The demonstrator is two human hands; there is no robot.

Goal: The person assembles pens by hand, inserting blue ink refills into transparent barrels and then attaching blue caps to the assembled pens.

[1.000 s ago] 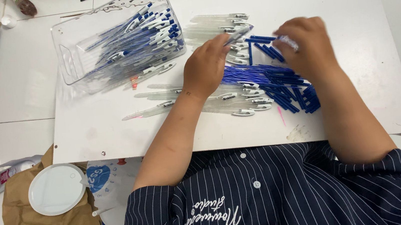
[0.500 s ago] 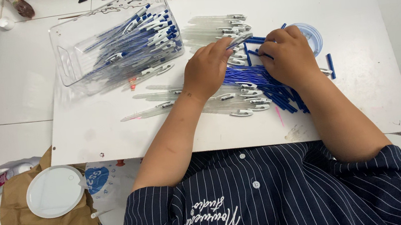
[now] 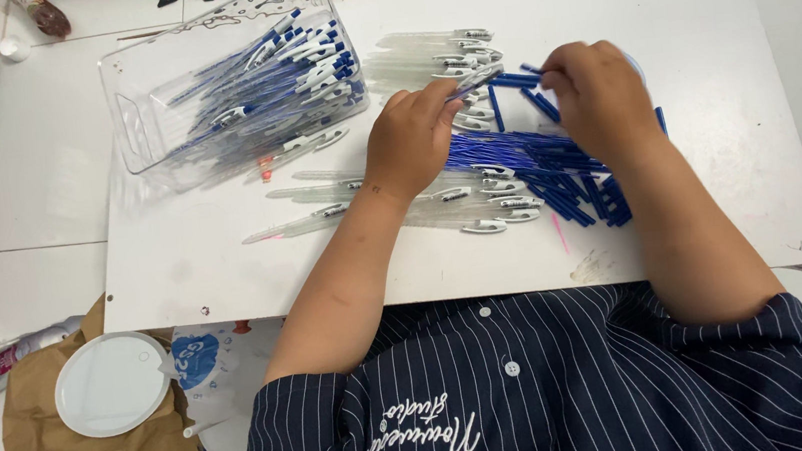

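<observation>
From the head view, both hands work over a white board lying on the desk. The left hand pinches a clear barrel by its near end, fingers curled around it, with the barrel's far end pointing right toward the other hand. The right hand is closed in a loose fist just beside it; it seems to grip a blue refill, though the fingertips are hidden, so I cannot tell exactly how. The barrel is slim, see-through plastic with a white clip, held just above the board between a row of like barrels farther off and a loose heap of blue refills under and near the hands. More clear barrels lie to the near left. At the far left a clear tub lies tipped on its side, holding finished pens that spill toward its mouth. As a judgement: the parts are thin and slick, so a weak pinch could let the barrel slip, and the forearms resting over the heap could sweep refills off the near edge. A brown bag with a white lid sits at the near left.
</observation>
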